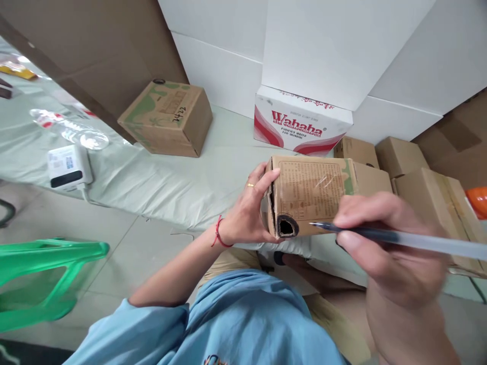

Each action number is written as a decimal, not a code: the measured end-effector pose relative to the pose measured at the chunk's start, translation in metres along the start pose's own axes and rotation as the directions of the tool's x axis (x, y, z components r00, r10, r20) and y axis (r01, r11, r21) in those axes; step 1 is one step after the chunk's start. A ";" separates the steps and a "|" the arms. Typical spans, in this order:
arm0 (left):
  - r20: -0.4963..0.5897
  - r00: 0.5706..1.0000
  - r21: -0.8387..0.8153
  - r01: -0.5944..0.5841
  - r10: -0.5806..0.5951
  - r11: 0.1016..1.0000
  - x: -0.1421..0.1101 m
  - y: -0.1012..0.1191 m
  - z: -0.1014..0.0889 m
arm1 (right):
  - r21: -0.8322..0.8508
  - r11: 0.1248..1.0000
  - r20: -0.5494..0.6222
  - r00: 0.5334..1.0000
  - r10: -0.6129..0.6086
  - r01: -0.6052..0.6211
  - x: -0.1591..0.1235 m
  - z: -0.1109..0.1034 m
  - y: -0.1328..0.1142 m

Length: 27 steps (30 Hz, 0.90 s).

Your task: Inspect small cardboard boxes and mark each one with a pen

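Observation:
My left hand grips the left end of a small cardboard box, thumb and fingers spread over its edges. The box carries printed text, clear tape and a green patch. Near its lower left corner is a hole ringed in black. In my right hand is a pen with a dark grip and a pale barrel. Its tip points left, close to the box's face just right of the hole; whether it touches cannot be told.
Another cardboard box marked 2422 stands at the back left. Behind the held box is a white Wahaha carton. More cardboard boxes crowd the right. A white device, a plastic bottle and a green stool are at left.

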<state>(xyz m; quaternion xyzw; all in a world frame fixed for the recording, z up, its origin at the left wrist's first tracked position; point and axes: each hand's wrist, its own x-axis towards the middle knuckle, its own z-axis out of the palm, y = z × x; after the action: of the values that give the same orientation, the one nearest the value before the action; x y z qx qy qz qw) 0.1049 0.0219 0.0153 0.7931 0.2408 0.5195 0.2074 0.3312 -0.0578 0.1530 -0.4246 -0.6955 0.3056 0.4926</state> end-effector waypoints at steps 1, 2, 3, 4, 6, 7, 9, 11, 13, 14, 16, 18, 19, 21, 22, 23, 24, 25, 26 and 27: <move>-0.019 1.000 0.030 0.017 -0.017 0.999 -0.002 0.000 0.002 | 0.013 1.000 0.040 0.999 -0.017 0.016 0.004 0.008 0.006; -0.038 0.999 0.054 0.035 -0.033 0.998 -0.003 -0.001 0.003 | 0.011 1.000 0.069 0.997 -0.028 0.027 0.007 0.015 0.013; -0.056 0.997 0.071 0.049 -0.045 0.996 -0.005 -0.002 0.004 | -0.002 0.999 0.090 0.995 -0.043 0.043 0.009 0.020 0.019; -0.070 0.996 0.081 0.058 -0.053 0.995 -0.005 -0.003 0.004 | -0.027 0.998 0.095 0.994 -0.052 0.055 0.010 0.023 0.024; -0.080 0.995 0.085 0.063 -0.056 0.994 -0.006 -0.005 0.005 | -0.085 0.992 0.097 0.991 -0.088 0.096 0.011 0.028 0.030; -0.078 0.995 0.082 0.062 -0.056 0.995 -0.006 -0.006 0.006 | -0.111 0.987 0.104 0.989 -0.108 0.119 0.011 0.029 0.031; -0.072 0.995 0.080 0.068 -0.062 0.994 -0.005 -0.008 0.006 | -0.151 0.976 0.131 0.981 -0.139 0.159 0.013 0.030 0.030; -0.073 0.996 0.082 0.064 -0.058 0.995 -0.004 -0.010 0.008 | -0.196 0.964 0.159 0.976 -0.151 0.181 0.016 0.031 0.027; -0.083 0.996 0.082 0.051 -0.045 0.995 -0.004 -0.012 0.009 | -0.248 0.950 0.176 0.973 -0.147 0.188 0.019 0.031 0.025; -0.089 0.995 0.080 0.045 -0.038 0.996 -0.005 -0.013 0.009 | -0.272 0.943 0.183 0.973 -0.143 0.190 0.019 0.032 0.025; -0.096 0.995 0.077 0.039 -0.031 0.996 -0.005 -0.013 0.010 | -0.304 0.934 0.184 0.973 -0.136 0.189 0.020 0.032 0.025; -0.098 0.994 0.078 0.046 -0.038 0.996 -0.005 -0.012 0.010 | -0.314 0.933 0.164 0.978 -0.128 0.175 0.019 0.031 0.026; -0.098 0.994 0.078 0.053 -0.045 0.996 -0.005 -0.012 0.010 | -0.312 0.936 0.144 0.982 -0.123 0.163 0.019 0.031 0.026; -0.098 0.993 0.074 0.066 -0.059 0.995 -0.004 -0.010 0.010 | -0.308 0.941 0.104 0.988 -0.112 0.139 0.017 0.031 0.027; -0.096 0.993 0.071 0.071 -0.065 0.995 -0.004 -0.009 0.009 | -0.307 0.943 0.087 0.990 -0.107 0.129 0.016 0.030 0.027; -0.093 0.993 0.066 0.074 -0.068 0.995 -0.004 -0.008 0.010 | -0.304 0.945 0.072 0.992 -0.103 0.121 0.015 0.030 0.027; -0.089 0.994 0.061 0.075 -0.070 0.995 -0.004 -0.008 0.010 | -0.301 0.947 0.062 0.993 -0.101 0.115 0.014 0.030 0.027; -0.087 0.994 0.055 0.078 -0.073 0.995 -0.004 -0.007 0.010 | -0.301 0.947 0.054 0.994 -0.098 0.110 0.013 0.029 0.026; -0.085 0.993 0.049 0.081 -0.076 0.996 -0.004 -0.007 0.010 | -0.301 0.948 0.047 0.994 -0.095 0.105 0.011 0.029 0.026; -0.085 0.993 0.042 0.083 -0.079 0.996 -0.005 -0.006 0.010 | -0.306 0.946 0.042 0.995 -0.095 0.103 0.010 0.028 0.026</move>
<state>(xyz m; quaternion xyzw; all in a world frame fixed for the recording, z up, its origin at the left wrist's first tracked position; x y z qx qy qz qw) 0.1119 0.0234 0.0044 0.7649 0.2929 0.5377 0.2001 0.3107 -0.0374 0.1266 -0.4565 -0.7615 0.1739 0.4261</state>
